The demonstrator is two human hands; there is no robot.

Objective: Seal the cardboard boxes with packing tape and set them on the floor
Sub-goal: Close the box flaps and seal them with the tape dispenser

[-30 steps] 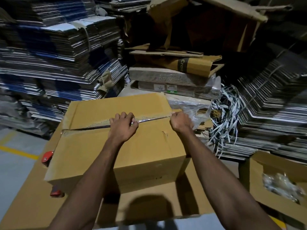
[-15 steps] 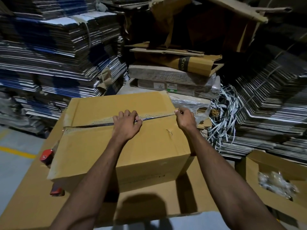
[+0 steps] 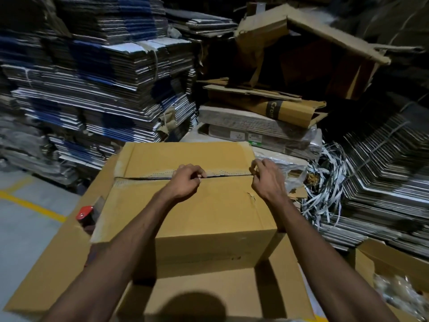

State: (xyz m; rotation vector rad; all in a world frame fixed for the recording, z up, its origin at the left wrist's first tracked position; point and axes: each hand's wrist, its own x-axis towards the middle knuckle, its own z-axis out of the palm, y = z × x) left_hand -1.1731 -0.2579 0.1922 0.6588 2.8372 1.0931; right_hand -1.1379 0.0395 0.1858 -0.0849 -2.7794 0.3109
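So the cardboard box (image 3: 185,217) sits in the middle of the frame on top of a flattened sheet of cardboard (image 3: 53,263), with its two top flaps folded down and meeting in a seam (image 3: 148,178) that runs left to right across the lid, tilted up a tiny bit toward the right. That's also the box's long side, left to right. Left hand (image 3: 185,182) is right on the seam near the center, fingers curled in with the thumb and fingertips pinched together at the flap edge; can't really tell if there's tape between them. Right hand (image 3: 267,176) is at the right end of the seam by the box corner, fingers curled and pinching at the edge there too. A red tape dispenser (image 3: 86,216) pokes out just beside the box's left side. Stacks of flat cardboard (image 3: 97,89) fill the upper left, and a tangle of white strapping (image 3: 325,182) sits at the right.
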